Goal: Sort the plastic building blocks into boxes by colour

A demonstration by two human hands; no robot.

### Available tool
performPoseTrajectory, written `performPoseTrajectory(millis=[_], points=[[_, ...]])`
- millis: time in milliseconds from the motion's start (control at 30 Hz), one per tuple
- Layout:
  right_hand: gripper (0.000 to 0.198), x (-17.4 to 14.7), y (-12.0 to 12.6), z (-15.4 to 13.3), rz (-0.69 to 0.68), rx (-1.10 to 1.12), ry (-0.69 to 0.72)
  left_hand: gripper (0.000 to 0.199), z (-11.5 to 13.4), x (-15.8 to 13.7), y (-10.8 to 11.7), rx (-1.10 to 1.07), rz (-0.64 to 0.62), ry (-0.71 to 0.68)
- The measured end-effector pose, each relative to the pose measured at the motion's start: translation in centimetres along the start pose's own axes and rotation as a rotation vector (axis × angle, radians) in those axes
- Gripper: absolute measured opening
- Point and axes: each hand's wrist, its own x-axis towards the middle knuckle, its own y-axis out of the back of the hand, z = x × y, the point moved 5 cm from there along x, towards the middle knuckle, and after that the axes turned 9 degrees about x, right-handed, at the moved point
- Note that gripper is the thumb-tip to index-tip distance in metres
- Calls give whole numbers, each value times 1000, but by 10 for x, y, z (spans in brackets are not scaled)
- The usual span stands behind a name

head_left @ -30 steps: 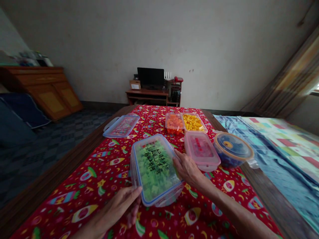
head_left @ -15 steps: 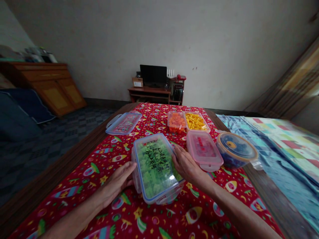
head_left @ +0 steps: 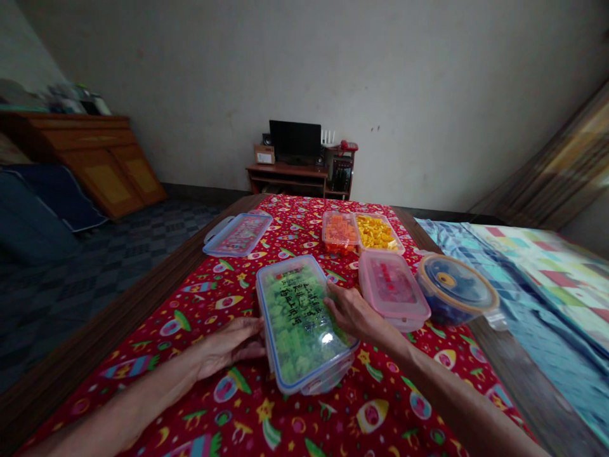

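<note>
A clear plastic food container point(head_left: 297, 317) with a blue-rimmed lid and dark handwriting on top stands in front of me, full of light green pieces. My left hand point(head_left: 242, 343) is at its left side, fingers against the wall and partly hidden under the lid's edge. On the opposite side, my right hand point(head_left: 354, 311) grips the right edge, with its thumb by the lid. The container sits between both hands, slightly turned. Just right of my right hand is a pink-lidded container point(head_left: 392, 289) with reddish contents.
A round container point(head_left: 457, 289) with dark blue contents stands at the table's right edge. Farther back are tubs of orange pieces point(head_left: 340, 233) and yellow pieces point(head_left: 377, 233). A loose blue-rimmed lid point(head_left: 240, 235) lies at the left on the red patterned cloth point(head_left: 176, 362).
My left hand has shifted slightly along the container's left side, now covering the clear side flap that showed before. My right hand stays at the right edge. The view has moved slightly.
</note>
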Motion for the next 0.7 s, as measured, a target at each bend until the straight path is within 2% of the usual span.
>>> performPoseTrajectory(millis=[100, 233, 333, 400, 533, 633, 700], points=[[28, 5, 0, -1, -43, -33, -64, 40, 3, 4, 6, 137, -29, 33], [32, 10, 1, -1, -72, -20, -170, 42, 6, 12, 14, 303, 11, -25], [39, 12, -1, -1, -91, -48, -197, 42, 7, 12, 14, 286, 23, -65], [40, 11, -3, 1, -94, -85, -188, 41, 7, 8, 11, 257, -14, -69], [38, 1, -7, 3, -79, -179, -19, 43, 9, -1, 7, 269, -142, -69], [39, -13, -9, 3, -94, -234, 142, 48, 8, -3, 12, 354, -99, -41], [40, -23, -8, 1, -104, -284, 215, 45, 8, -5, 14, 321, -27, -48]])
